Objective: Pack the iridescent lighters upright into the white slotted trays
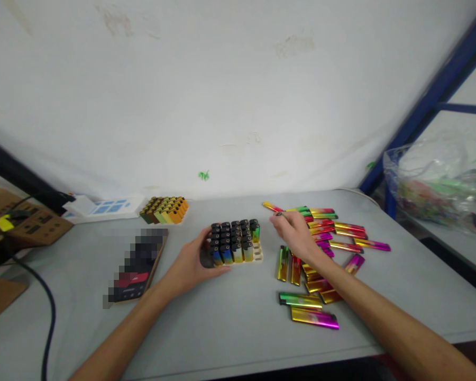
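My left hand (192,259) grips the left end of a small pale tray (257,253), thumb along its front and fingers behind. Upright lighters (232,246) with black tops stand in rows in the tray, and several holes at its right end hold nothing. A green lighter (256,232) stands in the back of that right column. To the right, my right hand (295,233) is closed around a lighter (278,214); its dark top shows above the fingers and the rest is hidden. Loose shiny lighters (315,317) in gold, red, green and purple lie under and around that hand.
A second block of upright lighters (164,210) stands at the back left beside a white power strip (111,206). A phone (138,270) lies left of my left arm. Cardboard boxes (31,217) and a black cable (49,301) occupy the far left; a plastic bag (432,185) is beyond the blue frame.
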`<state>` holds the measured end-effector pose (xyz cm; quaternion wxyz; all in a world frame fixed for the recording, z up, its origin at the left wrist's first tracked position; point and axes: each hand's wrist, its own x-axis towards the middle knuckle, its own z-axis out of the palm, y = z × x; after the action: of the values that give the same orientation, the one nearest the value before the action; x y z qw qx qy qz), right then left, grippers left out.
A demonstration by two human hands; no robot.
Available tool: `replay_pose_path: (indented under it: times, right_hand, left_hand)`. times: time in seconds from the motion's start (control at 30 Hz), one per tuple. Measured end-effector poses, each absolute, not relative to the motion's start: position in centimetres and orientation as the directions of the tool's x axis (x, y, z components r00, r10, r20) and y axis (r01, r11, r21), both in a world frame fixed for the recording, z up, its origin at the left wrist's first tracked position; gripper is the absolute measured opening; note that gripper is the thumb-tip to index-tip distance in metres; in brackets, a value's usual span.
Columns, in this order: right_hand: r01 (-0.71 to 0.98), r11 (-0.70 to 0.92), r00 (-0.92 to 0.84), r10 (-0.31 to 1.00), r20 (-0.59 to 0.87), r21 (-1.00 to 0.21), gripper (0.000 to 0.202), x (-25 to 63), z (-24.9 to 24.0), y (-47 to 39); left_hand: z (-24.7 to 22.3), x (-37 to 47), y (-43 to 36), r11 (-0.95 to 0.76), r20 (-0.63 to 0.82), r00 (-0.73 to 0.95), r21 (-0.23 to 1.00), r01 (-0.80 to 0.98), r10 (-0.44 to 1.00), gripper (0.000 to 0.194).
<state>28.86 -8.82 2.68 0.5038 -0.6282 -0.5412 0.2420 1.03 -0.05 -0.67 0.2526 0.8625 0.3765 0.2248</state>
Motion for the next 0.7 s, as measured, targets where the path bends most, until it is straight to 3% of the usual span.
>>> replay_pose_path:
  times: [0.5, 0.7]
  right_hand:
    - [0.559, 0.166, 0.204, 0.922, 0.329, -0.813, 0.036, 29.3, 3.5, -9.1]
    - [0.789, 0.341, -0.018, 0.845, 0.535, -0.512, 0.029, 30.6, 5.2, -10.0]
  left_hand:
    - [-0.5, 1.1, -0.1, -0.588, 0.193, 0.628, 0.624, 0.515, 0.754, 0.097]
    - [-0.4, 1.1, -0.2, -0.579, 0.183, 0.615, 0.612, 0.539, 0.767, 0.099]
